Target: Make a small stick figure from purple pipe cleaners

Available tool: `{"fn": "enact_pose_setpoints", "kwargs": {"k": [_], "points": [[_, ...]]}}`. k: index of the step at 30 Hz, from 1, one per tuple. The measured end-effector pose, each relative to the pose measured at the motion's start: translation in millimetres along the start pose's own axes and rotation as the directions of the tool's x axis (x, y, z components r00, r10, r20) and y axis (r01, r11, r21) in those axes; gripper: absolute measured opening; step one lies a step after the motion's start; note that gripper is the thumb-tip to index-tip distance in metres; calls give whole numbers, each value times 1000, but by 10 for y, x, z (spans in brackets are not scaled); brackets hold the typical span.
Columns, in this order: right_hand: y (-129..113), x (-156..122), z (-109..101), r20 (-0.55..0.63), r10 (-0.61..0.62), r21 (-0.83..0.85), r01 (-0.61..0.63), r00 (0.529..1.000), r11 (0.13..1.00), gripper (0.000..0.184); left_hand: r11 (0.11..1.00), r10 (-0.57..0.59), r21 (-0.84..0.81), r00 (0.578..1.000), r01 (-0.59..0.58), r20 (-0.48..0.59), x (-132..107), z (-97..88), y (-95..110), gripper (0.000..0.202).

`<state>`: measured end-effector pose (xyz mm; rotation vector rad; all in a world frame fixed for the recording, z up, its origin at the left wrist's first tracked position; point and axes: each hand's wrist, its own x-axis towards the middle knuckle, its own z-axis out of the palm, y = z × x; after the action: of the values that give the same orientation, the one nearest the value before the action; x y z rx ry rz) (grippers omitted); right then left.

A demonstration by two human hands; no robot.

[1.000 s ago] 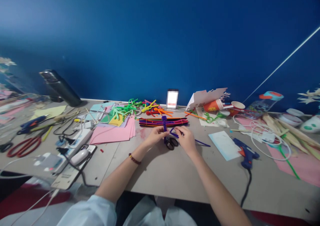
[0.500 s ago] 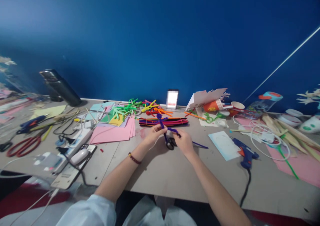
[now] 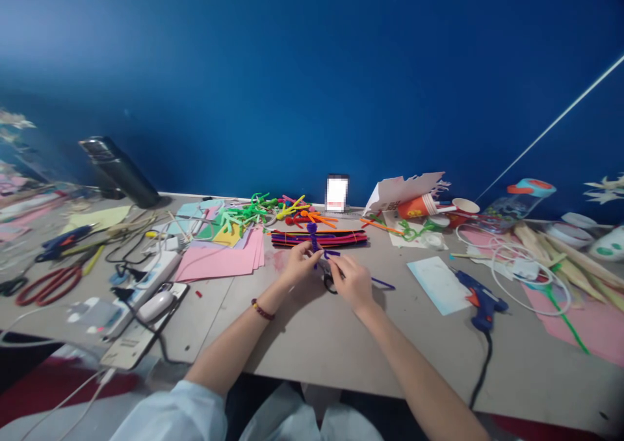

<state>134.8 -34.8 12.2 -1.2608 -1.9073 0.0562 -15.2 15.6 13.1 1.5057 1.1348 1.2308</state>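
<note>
My left hand point(image 3: 298, 264) pinches a purple pipe cleaner figure point(image 3: 314, 238) and holds it upright over the grey table point(image 3: 312, 337). Fingers of my right hand point(image 3: 351, 280) are closed on a purple strand of the same figure, which trails off to the right point(image 3: 383, 284). Small black-handled scissors point(image 3: 330, 282) lie on the table just under my right hand, partly hidden by it. A flat bundle of coloured pipe cleaners point(image 3: 319, 237) lies right behind the figure.
Pink paper sheets point(image 3: 221, 259) and finished pipe cleaner figures point(image 3: 266, 212) lie at the back left. A blue glue gun point(image 3: 480, 300) with its cable is to the right. Red scissors point(image 3: 46, 285), a power strip point(image 3: 151, 275) and cables are to the left. Paper cups point(image 3: 429, 206) stand behind.
My right hand has shifted left and nearer to me, now covering more of the scissors. The purple figure has been turned and stays upright in my left hand.
</note>
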Motion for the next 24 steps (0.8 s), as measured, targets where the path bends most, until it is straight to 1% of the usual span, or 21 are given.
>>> {"fn": "enact_pose_setpoints", "kwargs": {"k": [3,5,7,8,9,10,11,12,13,15,16,17,18,19,22,24], "points": [[28,44,-78,-32,0,-29,-1,1000,1000,27,988,89,117,992,-99,88,10,-41,14,13],[53,71,-116,-76,37,-23,-39,996,999,28,979,124,141,977,-150,176,8,-67,33,11],[88,94,-132,-124,112,14,-111,986,994,28,984,126,90,956,-154,264,0,-87,57,13],[108,104,-131,-137,164,52,-158,977,986,27,990,117,43,949,-135,294,-6,-93,70,15],[131,115,-123,-133,225,108,-212,965,971,27,994,102,-9,944,-105,315,-12,-98,82,17],[154,125,-109,-101,295,185,-274,950,944,27,996,86,-62,939,-70,332,-18,-100,92,18],[178,134,-91,-38,372,278,-348,927,895,27,993,70,-114,936,-32,346,-23,-99,99,19],[201,142,-68,50,447,373,-432,893,821,28,987,51,-162,934,8,355,-28,-95,102,20],[222,149,-45,153,509,457,-518,847,724,29,977,29,-208,934,49,357,-31,-89,102,20],[255,154,0,342,578,553,-656,741,514,35,947,-22,-298,948,121,316,-35,-72,92,22],[265,153,18,402,591,572,-696,699,434,38,929,-53,-339,958,150,281,-36,-61,85,23],[271,150,32,436,598,582,-718,672,383,40,912,-84,-371,964,176,250,-36,-51,80,24],[273,146,40,447,603,589,-724,661,358,41,897,-112,-394,965,200,237,-37,-42,78,25],[271,142,43,441,605,595,-721,663,356,40,886,-136,-404,960,228,243,-39,-34,80,25],[256,140,30,373,604,609,-677,704,413,35,861,-207,-393,927,324,312,-49,-22,105,25],[251,148,14,324,606,615,-648,727,449,35,840,-253,-391,909,377,332,-56,-19,124,26]]}}
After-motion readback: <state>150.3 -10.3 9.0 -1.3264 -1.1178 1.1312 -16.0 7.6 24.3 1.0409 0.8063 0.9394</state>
